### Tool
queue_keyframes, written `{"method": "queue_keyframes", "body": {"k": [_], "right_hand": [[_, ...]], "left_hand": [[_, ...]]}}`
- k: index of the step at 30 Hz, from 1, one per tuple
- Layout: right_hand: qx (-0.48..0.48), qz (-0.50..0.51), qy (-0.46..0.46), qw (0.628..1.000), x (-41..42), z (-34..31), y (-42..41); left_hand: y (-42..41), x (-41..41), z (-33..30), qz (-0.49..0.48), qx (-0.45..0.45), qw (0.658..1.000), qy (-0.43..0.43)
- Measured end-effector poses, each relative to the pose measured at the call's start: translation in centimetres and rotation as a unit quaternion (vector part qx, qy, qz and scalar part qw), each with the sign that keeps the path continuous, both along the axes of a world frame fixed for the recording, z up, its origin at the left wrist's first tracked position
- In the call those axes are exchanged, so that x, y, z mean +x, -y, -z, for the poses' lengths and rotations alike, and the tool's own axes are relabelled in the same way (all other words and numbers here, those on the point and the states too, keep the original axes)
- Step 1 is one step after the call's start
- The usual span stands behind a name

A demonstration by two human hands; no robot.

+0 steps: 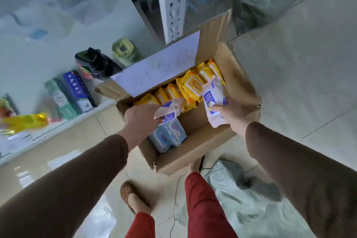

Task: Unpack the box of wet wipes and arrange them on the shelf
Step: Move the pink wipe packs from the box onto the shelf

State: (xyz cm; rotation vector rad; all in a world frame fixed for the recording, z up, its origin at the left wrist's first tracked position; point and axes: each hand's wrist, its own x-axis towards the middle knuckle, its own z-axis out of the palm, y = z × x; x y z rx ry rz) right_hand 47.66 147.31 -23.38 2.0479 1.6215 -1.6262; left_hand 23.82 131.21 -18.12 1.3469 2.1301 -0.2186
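We see an open cardboard box (pixel 202 133) on the tiled floor (pixel 289 83), with yellow wipe packs (pixel 190 87) standing in a row along its far side toward 12 o'clock and blue wipe packs (pixel 168 135) at its near left corner. Our left hand (pixel 142 119) has its fingers curled round a white and blue pack (pixel 169 112) just above the blue ones, while our right hand (pixel 232 112) grips another white pack (pixel 213 106) over the box's right side. The shelf (pixel 58 127) with boxed goods lies at 9 o'clock.
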Motion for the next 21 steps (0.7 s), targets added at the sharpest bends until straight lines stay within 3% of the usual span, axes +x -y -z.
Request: {"method": "queue_keyframes", "body": {"k": [7, 9, 15, 21], "right_hand": [[0.142, -0.214, -0.023, 0.966, -8.5, -20.3, 12.9], [0.161, -0.228, -0.048, 0.959, -11.6, -25.9, 17.1], [0.187, -0.218, -0.241, 0.927, -22.5, -39.6, 27.1], [0.158, -0.204, -0.346, 0.902, -34.7, -46.5, 33.6]], "left_hand": [[14.7, -8.7, -18.4, -0.127, 0.086, 0.988, -0.001], [19.8, -11.7, -23.9, -0.167, 0.111, 0.980, 0.001], [34.0, -21.0, -37.0, -0.268, 0.192, 0.943, 0.038], [42.9, -30.6, -44.0, -0.324, 0.264, 0.908, 0.027]]}}
